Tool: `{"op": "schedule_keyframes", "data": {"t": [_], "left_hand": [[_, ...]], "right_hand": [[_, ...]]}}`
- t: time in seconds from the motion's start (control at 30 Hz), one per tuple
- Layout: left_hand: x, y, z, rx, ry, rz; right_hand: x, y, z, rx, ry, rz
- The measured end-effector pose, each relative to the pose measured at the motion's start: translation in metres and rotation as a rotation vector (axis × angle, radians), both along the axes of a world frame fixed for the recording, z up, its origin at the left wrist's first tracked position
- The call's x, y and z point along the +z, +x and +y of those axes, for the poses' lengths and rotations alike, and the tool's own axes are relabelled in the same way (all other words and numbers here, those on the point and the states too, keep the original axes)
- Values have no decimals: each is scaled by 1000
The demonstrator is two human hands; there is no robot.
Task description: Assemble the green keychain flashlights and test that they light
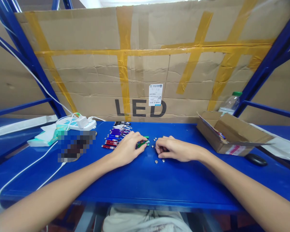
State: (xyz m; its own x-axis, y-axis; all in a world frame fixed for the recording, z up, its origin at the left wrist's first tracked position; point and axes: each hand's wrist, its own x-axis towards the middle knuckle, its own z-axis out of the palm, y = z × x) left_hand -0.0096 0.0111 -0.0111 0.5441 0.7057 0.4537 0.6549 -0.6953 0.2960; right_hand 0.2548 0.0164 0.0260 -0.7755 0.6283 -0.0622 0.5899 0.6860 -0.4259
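My left hand (129, 146) lies on the blue table (145, 183) with its fingers closed around a small green keychain flashlight (143, 144). Just left of it is a row of several small flashlights (116, 136) in red, blue, purple and black. My right hand (172, 149) rests beside the left one, fingers curled down over small silver button cells (159, 160) scattered on the table. Whether the right fingers hold one is hidden.
A taped cardboard wall marked LED (140, 108) closes the back. An open cardboard box (228, 133) and a plastic bottle (230, 103) stand at the right, a black mouse (256, 159) in front. A white power strip (81, 124), tissue pack (45, 137) and cables lie at the left.
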Motion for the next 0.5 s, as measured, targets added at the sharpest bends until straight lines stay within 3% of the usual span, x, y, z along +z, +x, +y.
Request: {"op": "schedule_keyframes", "data": {"t": [0.23,0.5], "left_hand": [[0,0,0,0,-5,3],[1,1,-1,-1,-10,2]], "right_hand": [[-2,-2,1,19,-17,202],[-2,-3,2,21,-18,244]]}}
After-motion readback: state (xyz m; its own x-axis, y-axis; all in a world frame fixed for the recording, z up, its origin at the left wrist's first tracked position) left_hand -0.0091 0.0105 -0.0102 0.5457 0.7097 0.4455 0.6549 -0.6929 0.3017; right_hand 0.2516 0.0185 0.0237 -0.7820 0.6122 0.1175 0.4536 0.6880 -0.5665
